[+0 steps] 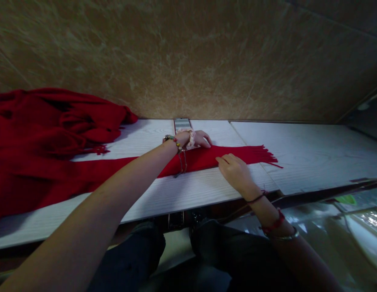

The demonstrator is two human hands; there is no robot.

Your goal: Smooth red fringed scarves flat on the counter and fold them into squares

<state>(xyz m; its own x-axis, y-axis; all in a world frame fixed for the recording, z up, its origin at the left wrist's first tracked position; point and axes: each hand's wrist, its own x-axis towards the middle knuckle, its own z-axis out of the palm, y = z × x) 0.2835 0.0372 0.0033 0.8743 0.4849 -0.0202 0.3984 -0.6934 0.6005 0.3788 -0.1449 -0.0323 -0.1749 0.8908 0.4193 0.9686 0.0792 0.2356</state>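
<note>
A long red scarf [203, 159] with a fringed end lies in a narrow strip along a white wood-grain surface. At its far edge is my left hand [202, 139], the fingers bent down and closed on the cloth; their tips are partly hidden. My right hand [234, 171] pinches the near edge, a little closer to the fringe [266, 154]. My left forearm crosses over the strip, with a beaded bracelet and a pale scrunchie at the wrist. Behind that wrist lies a phone [182, 123], partly covered by it.
A loose heap of red cloth [51, 125] lies at the left against a brown marbled wall [188, 61]. The white surface [313, 158] runs on to the right. Below its near edge are my legs [234, 247], and clear plastic sheeting [322, 231] is at the lower right.
</note>
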